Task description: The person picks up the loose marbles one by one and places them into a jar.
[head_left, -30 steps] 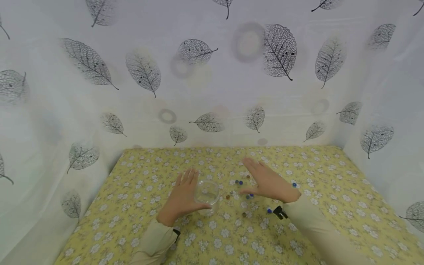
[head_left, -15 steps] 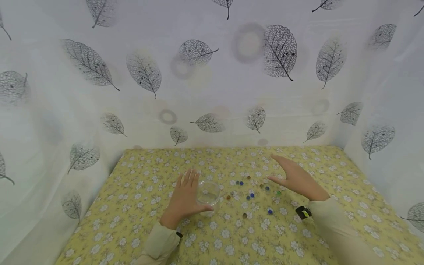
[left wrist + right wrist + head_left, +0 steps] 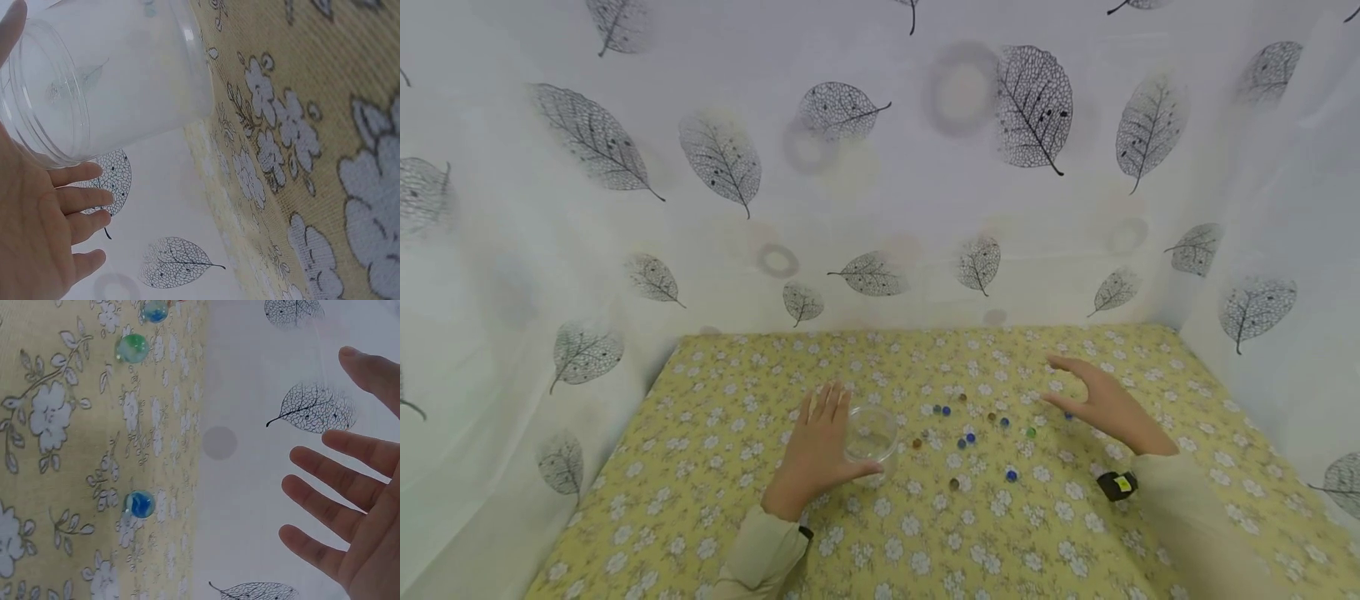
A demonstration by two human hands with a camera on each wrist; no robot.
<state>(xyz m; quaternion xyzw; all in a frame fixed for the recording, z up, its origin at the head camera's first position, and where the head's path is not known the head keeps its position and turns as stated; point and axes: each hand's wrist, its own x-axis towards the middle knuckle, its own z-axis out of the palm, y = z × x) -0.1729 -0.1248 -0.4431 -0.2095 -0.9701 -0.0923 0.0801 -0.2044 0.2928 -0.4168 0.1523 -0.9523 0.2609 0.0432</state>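
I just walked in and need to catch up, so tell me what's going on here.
A person has their open left hand right beside a clear jar, which stands upright on the flowered cloth; whether they touch is hard to tell. The right hand is open and holds nothing. Marbles lie scattered on the cloth, mostly between the jar and that hand, and none shows inside the jar.
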